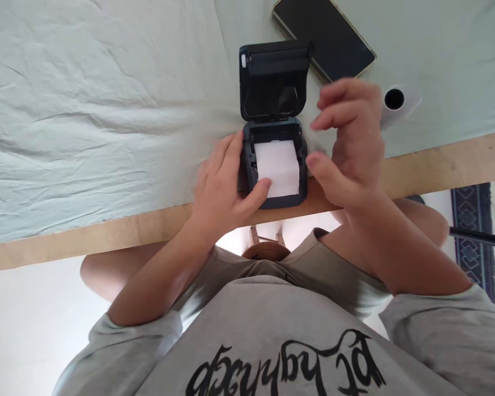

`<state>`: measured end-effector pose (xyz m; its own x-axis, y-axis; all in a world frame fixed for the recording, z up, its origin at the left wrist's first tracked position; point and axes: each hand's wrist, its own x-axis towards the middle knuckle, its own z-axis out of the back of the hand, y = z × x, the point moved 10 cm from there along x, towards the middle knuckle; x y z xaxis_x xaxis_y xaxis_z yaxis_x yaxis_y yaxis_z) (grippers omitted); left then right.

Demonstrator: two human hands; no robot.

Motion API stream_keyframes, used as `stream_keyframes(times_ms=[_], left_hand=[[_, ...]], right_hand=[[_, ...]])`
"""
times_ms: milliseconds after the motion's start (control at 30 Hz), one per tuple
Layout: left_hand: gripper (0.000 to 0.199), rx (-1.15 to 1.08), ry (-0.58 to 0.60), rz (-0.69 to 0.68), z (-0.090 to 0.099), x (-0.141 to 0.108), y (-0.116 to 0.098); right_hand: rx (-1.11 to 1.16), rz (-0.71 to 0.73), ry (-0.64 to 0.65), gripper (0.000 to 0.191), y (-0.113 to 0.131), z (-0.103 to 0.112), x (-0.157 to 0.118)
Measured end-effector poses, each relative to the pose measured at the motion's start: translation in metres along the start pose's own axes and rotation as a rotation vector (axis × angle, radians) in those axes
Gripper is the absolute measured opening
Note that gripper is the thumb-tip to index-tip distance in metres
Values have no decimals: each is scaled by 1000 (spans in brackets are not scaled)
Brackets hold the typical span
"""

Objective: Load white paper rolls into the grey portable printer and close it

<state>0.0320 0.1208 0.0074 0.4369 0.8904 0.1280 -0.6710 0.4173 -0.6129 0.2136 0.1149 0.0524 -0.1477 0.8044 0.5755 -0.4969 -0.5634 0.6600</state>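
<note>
The table (107, 235) takes up the upper part of the view; a pale green, creased cloth (107, 110) is spread over it, and a bare wooden strip is exposed along the near edge. Below that edge a grey shirt (251, 308) with black lettering is seen. A dark patterned rug (473, 264) is noted past the near edge, at far right. The dark case (282, 202) is set at the near edge, about midway along the visible stretch; its hinged lid is raised and tilted away from that edge. A dark phone (330, 41) is laid flat farther from the near edge, one corner overlapped in view by the lid. The right hand (355, 143) is raised beside the case, thumb and fingers parted, slightly blurred; whether anything is pinched there cannot be told. The case is grasped by the left hand (223, 187), fingers along its left wall, thumb laid on the white roll (277, 168) seated inside. A white item (408, 104) with a black disc is observed right of the right hand, near the near edge, partly hidden.
</note>
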Motion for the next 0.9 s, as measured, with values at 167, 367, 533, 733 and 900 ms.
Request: stream_keyframes(times_ms=[167,367,533,733,900], left_hand=[[74,-13,16,-27,-1,-3,4],[96,-71,25,8,-5,-6,7],[82,-77,17,-27,-1,-5,1],[56,-105,-19,-184,2,-5,-13],[56,-97,-20,-193,0,-6,-13]], right_hand=[[133,-210,146,69,-29,-25,6],[135,-168,-61,56,-18,-2,9],[51,-209,-13,35,-19,-2,3],[80,-284,221,33,-28,-25,3],[182,-399,316,42,-34,-30,2]])
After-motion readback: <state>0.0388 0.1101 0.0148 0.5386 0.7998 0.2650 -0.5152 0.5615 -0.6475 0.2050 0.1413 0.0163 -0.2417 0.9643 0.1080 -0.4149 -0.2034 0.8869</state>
